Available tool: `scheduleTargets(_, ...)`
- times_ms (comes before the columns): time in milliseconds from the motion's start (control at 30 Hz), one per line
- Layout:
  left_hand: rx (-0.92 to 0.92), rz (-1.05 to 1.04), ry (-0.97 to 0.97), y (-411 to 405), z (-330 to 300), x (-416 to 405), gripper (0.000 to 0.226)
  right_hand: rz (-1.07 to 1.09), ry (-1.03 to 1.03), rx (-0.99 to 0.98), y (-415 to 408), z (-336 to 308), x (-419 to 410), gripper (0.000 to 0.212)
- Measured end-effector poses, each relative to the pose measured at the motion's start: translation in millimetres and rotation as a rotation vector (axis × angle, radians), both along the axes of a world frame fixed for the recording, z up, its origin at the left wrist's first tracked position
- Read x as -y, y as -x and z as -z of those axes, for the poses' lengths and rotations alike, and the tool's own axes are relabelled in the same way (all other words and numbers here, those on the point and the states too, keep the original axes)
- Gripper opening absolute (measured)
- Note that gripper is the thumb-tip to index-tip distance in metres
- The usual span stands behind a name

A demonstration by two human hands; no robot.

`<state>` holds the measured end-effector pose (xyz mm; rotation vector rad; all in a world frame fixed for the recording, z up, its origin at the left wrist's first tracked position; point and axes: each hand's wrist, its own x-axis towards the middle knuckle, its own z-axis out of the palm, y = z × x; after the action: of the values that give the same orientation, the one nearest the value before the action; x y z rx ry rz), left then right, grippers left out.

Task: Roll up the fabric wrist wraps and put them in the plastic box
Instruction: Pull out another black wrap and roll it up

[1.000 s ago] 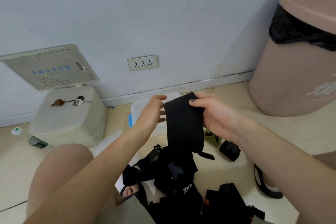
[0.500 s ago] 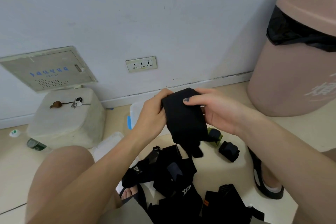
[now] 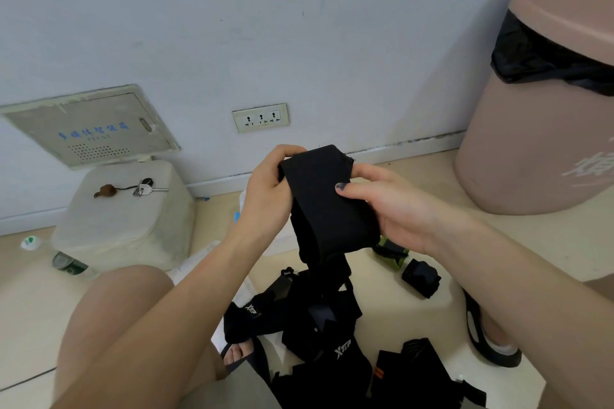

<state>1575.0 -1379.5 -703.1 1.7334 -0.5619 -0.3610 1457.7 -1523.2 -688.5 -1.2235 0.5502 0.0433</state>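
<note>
Above the floor, I saw my left hand (image 3: 265, 196) and right hand (image 3: 398, 209) both pinching a soft, matte black wrist wrap (image 3: 327, 199), half-rolled, its tail dangling

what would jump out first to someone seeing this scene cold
First, the black wrist wrap held at mid-frame, the left hand gripping its top edge and the right hand holding its side. Below it, a pile of black wraps lies on the floor. At far right stands a big pink bin with a black liner.
</note>
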Motion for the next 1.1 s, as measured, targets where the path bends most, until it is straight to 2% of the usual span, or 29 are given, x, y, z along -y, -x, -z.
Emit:
scheduleTargets(167,-0.043,-0.014,0.033,-1.0,-1.6,0.9,0.033,0.028,0.039,-0.021,-0.2,-1.8,-0.2,0.011)
scheduleTargets(367,-0.044,-0.032,0.035,-3.3,-1.6,0.7,0.034,-0.022,0.032,0.014,3.1,-0.1,-0.2,0.027)
scheduleTargets(600,-0.082,-0.054,0.059,-1.2,-3.1,1.4,0.033,-0.066,0.170,-0.028,3.5,11.0,-4.7,0.016)
scheduleTargets(733,-0.093,-0.074,0.103,-3.0,-4.1,0.7,0.030,-0.088,0.189,-0.068,3.9,10.8,-7.7,0.020)
scheduleTargets(900,-0.054,-0.045,0.075,-1.6,-2.2,0.5,0.025,0.081,0.460,-0.082,-0.2,5.7,-3.3,0.017)
scheduleTargets(967,-0.024,-0.028,0.053,-0.4,-1.0,1.8,0.023,0.182,0.435,-0.024,-3.2,3.9,0.2,0.014)
scheduleTargets(1100,-0.013,-0.004,0.040,1.4,1.1,3.4,0.023,0.196,0.385,0.055,-6.4,6.3,1.4,0.012)
